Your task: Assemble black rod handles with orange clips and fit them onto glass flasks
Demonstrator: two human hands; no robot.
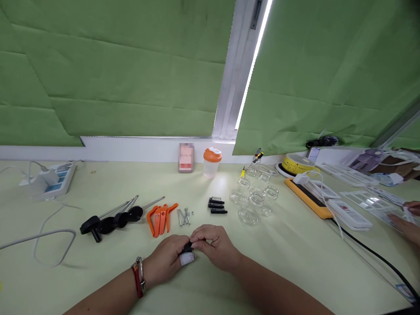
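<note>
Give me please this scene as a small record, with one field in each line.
Left hand: holds small black part; thumb wrapped in white
Right hand: pinches at the same part
Just beyond hands: orange pieces, metal screws, black pieces with springs
Left side: black-ended metal rods
Right of centre: clear round pieces
Back: orange-lidded cup
Far right: another person's hand

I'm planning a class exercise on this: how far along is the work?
Sorting looks done: parts lie in separate groups. In hand: a small black part, held between the left hand and right hand. Apparently left: orange levers, screws, black spring pieces and clear round containers, all lying loose.
</note>
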